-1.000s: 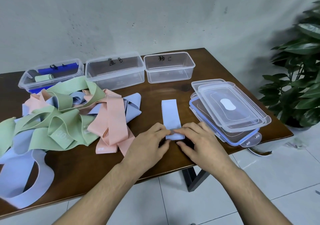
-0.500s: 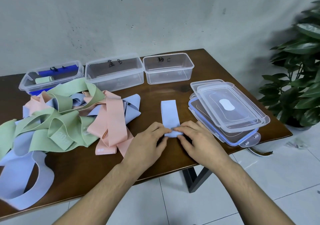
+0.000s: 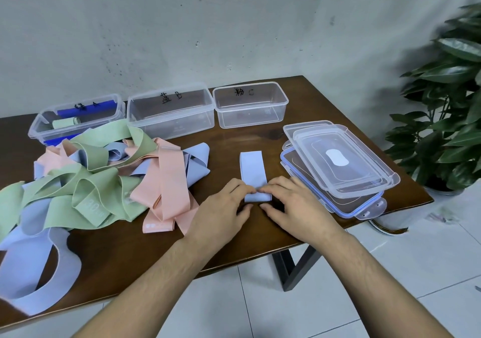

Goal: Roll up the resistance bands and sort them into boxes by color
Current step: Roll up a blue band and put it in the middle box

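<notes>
Blue band (image 3: 252, 167), light, soft and springy, lies flat on the surface (image 3: 234, 236); left hand (image 3: 221, 208) and right hand (image 3: 295, 207) pinch its rolled near end, which likely uncoils if released.

The table (image 3: 234, 244) was dark wood with a soft sheen. On it, the boxes (image 3: 171, 113) and the stacked lids (image 3: 338, 160) were clear glossy plastic. Left of the lids, the blue band (image 3: 252, 167) and the heaped bands (image 3: 104, 181) looked like matt stretch cloth.
</notes>
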Demonstrator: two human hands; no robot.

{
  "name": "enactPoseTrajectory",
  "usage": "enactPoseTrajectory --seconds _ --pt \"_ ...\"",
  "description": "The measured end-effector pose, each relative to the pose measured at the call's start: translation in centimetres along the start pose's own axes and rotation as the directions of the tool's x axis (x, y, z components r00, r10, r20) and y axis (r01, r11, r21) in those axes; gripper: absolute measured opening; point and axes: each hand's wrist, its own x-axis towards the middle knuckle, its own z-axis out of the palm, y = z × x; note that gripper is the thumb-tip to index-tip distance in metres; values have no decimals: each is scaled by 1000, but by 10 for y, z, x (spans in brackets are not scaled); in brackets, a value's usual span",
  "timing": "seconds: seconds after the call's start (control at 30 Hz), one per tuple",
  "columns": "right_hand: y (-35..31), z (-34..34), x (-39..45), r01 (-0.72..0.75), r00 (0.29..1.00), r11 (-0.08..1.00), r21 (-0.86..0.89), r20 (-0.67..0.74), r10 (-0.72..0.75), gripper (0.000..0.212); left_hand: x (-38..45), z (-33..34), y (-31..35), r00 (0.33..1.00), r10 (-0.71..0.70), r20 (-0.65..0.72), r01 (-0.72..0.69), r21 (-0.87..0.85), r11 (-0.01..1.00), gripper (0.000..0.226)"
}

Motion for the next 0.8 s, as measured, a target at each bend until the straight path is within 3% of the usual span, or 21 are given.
enactPoseTrajectory --seconds 0.57,0.8 --pt "-8 0 -29 78 995 995 -65 -60 -82 28 -26 -4 8 998 59 -20 -59 -6 998 23" --pt "-12 1 -33 70 995 993 -100 -59 -76 37 -25 -5 7 999 47 26 -47 -15 999 29"
